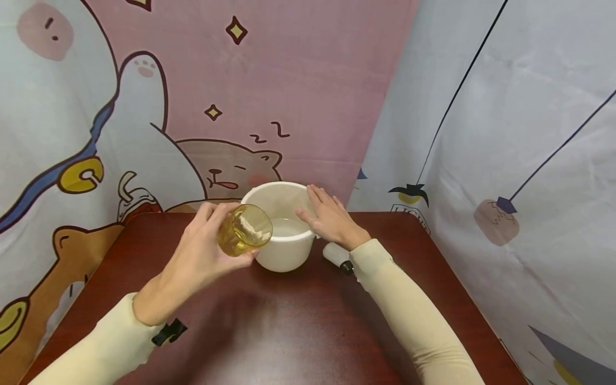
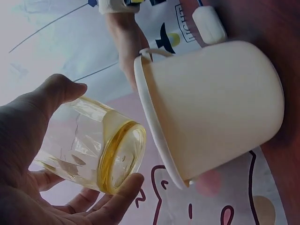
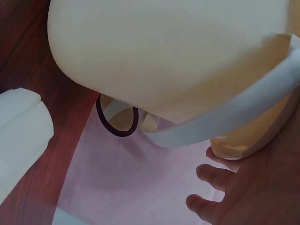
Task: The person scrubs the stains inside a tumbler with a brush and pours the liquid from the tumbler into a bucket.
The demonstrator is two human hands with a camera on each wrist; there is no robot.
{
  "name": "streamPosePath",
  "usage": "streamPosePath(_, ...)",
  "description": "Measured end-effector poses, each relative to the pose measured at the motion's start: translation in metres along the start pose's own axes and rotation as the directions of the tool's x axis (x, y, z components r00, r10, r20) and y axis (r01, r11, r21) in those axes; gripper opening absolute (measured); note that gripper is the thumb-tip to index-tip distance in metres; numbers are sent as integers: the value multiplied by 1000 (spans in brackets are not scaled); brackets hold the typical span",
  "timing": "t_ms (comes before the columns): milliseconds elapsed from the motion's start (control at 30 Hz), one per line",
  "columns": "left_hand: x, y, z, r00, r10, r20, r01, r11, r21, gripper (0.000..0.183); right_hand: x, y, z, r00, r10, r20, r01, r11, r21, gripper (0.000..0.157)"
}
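My left hand (image 1: 204, 251) holds a clear amber drinking glass (image 1: 244, 230), thumb and fingers around its sides. The glass is tilted, its mouth level with the near left rim of a white plastic bucket (image 1: 284, 254). In the left wrist view the thick base of the glass (image 2: 123, 157) faces the bucket's rim (image 2: 157, 131) across a small gap. My right hand (image 1: 333, 218) rests on the bucket's right rim, fingers extended and thumb over the opening. The right wrist view shows its fingertips (image 3: 213, 176) beside the rim and the bucket's white handle (image 3: 225, 115).
A small white rounded object with a dark end (image 1: 335, 254) lies right of the bucket, close to my right sleeve. The bucket stands on a dark red-brown table (image 1: 289, 331). Printed cartoon cloth (image 1: 308, 96) hangs behind and along both sides.
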State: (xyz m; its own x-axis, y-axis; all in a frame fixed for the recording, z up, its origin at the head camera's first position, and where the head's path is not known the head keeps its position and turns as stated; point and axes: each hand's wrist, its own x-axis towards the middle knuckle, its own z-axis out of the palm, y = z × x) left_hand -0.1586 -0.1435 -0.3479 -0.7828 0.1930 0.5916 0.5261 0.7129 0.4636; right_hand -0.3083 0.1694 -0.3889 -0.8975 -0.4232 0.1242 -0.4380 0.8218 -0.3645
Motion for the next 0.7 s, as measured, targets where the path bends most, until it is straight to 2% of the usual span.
streamPosePath(233,20,-4,-5,996,-55,74,53,998,28,86,1,0,1,1000,3,-5,-3,1000,-9,94)
streamPosePath(700,56,-12,-8,983,-114,145,103,992,78,84,1,1,2,1000,1,-3,-1,1000,5,92)
